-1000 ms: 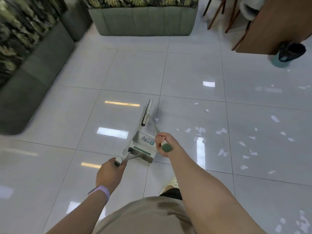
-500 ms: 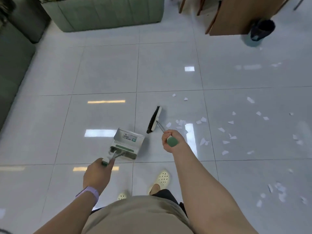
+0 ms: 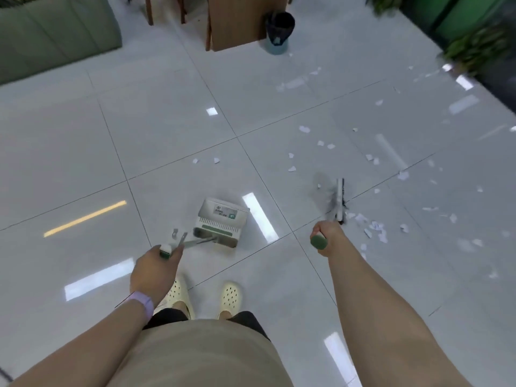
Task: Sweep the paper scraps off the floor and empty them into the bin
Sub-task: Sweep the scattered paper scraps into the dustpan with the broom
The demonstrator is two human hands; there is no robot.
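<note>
My left hand (image 3: pixel 156 268) grips the green-tipped handle of a grey dustpan (image 3: pixel 220 223), which stands on the floor in front of my feet. My right hand (image 3: pixel 325 237) grips the green end of a broom handle; the broom head (image 3: pixel 339 201) is on the tiles to the right of the dustpan, blurred. White paper scraps (image 3: pixel 374 229) lie clustered just right of the broom head, and more are scattered across the tiles to the right and further ahead. A dark bin (image 3: pixel 279 32) with a blue base stands far ahead beside a wooden table leg.
A green sofa (image 3: pixel 55 37) stands at the far left. A wooden table (image 3: pixel 237 20) and chair legs are at the top middle. Green plants (image 3: pixel 474 48) line the far right. My two pale clogs (image 3: pixel 230 296) stand behind the dustpan.
The view has turned to the right. The broom has swung right, away from the dustpan, to the far side of the scrap cluster. The dustpan stays in front of my feet.
</note>
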